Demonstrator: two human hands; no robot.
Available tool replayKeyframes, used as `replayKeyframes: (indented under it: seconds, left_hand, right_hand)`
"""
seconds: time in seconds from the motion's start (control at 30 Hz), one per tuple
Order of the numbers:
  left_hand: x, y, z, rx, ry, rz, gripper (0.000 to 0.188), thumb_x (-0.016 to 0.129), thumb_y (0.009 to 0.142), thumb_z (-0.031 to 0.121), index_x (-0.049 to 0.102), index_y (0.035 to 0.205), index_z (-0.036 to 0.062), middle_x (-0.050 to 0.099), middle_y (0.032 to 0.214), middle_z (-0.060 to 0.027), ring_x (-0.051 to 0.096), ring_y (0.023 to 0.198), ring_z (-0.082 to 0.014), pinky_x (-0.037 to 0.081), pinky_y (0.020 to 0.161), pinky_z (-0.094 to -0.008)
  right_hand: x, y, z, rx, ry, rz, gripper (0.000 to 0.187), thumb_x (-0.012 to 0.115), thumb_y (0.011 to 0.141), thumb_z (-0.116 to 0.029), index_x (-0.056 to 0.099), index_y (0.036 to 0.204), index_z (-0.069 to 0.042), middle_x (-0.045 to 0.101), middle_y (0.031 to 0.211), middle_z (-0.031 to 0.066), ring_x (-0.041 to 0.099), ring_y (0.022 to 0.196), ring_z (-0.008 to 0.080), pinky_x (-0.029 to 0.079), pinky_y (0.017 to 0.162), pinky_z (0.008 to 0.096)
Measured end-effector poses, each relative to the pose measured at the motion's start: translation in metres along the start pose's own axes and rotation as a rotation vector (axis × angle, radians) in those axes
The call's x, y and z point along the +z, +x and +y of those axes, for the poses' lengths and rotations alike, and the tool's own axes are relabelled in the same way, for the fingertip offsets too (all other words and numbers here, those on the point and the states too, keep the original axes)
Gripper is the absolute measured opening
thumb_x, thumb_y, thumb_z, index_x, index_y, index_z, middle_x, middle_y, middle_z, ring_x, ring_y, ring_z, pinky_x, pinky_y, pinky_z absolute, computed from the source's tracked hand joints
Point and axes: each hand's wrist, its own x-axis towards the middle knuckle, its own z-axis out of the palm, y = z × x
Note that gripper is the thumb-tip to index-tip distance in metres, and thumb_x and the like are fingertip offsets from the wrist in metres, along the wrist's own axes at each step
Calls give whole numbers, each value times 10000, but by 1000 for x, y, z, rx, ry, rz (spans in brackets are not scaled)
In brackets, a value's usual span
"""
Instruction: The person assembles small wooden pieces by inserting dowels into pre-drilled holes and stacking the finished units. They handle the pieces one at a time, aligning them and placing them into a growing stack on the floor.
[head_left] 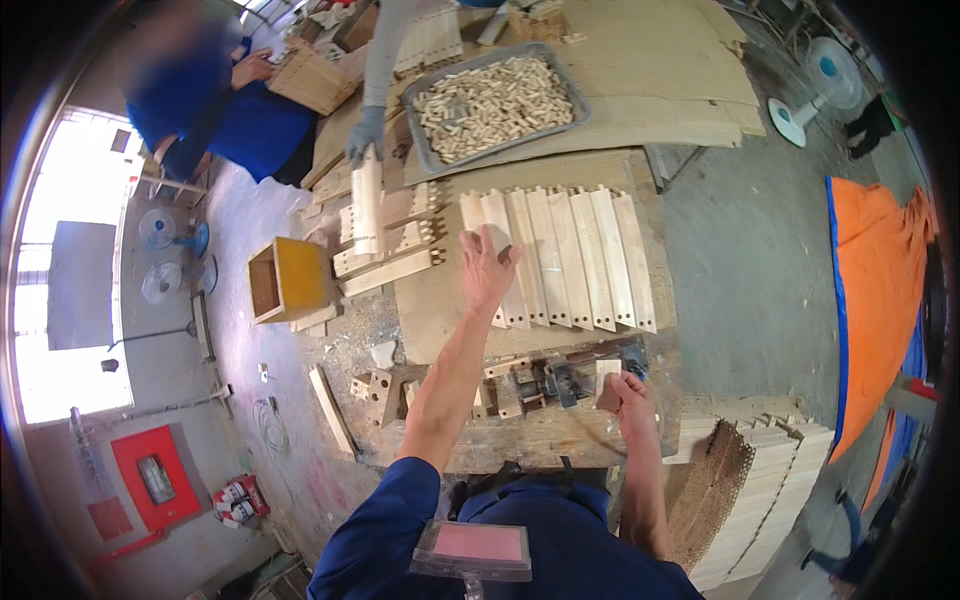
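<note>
Left grip point(488, 265) loosely spread at left end of slats point(553, 258) rowed on desk point(545, 435); contact unclear; stray brush could skew them. Right grip point(632, 402) pinches wood block point(607, 378); fingertip hold might slip.

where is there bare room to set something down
The widest bare patch is the cardboard sheet right of the dowel tray. A smaller one lies between the wooden slats and the notched boards. The table's near edge is crowded: wooden blocks, a dark metal fixture, the right hand with its wooden piece.
</note>
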Motion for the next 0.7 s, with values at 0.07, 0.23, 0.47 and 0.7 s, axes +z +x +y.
replayKeyframes:
  seconds: [0.07, 0.23, 0.47, 0.7]
  left_hand:
    - [-9, -6, -24, 185, 50, 139, 657, 650, 885, 356, 410, 1395, 18, 420, 1365, -265, 476, 1195, -450, 436, 975, -504]
    - [-21, -21, -101, 136, -39, 116, 622, 581, 925, 311, 416, 1415, -35, 390, 1473, -270, 377, 1353, -427, 323, 1119, -494]
    - [-68, 13, -203, 13, 435, -114, 702, 709, 807, 295, 435, 1396, 30, 454, 1392, -229, 405, 1322, -392, 255, 1116, -593]
    - [-79, 6, -232, 224, 414, -99, 692, 778, 747, 318, 482, 1321, 70, 451, 1358, -190, 423, 1303, -376, 246, 1108, -612]
  right_hand:
    - [-1, -5, 4, -12, 14, -13, 78, 633, 953, -151, 664, 948, -80, 697, 895, 10, 673, 779, 108, 542, 689, 264]
    - [2, -26, 11, -63, 0, 83, 121, 629, 954, -161, 671, 984, -52, 689, 888, 16, 665, 763, 105, 540, 680, 260]
    - [-7, -69, 44, -162, 11, 159, 118, 610, 965, -152, 660, 1009, -54, 700, 922, 37, 692, 821, 151, 561, 726, 305]
    - [7, -110, 102, -206, 48, 236, 139, 598, 973, -148, 648, 1053, -46, 685, 925, 32, 670, 792, 141, 550, 707, 298]
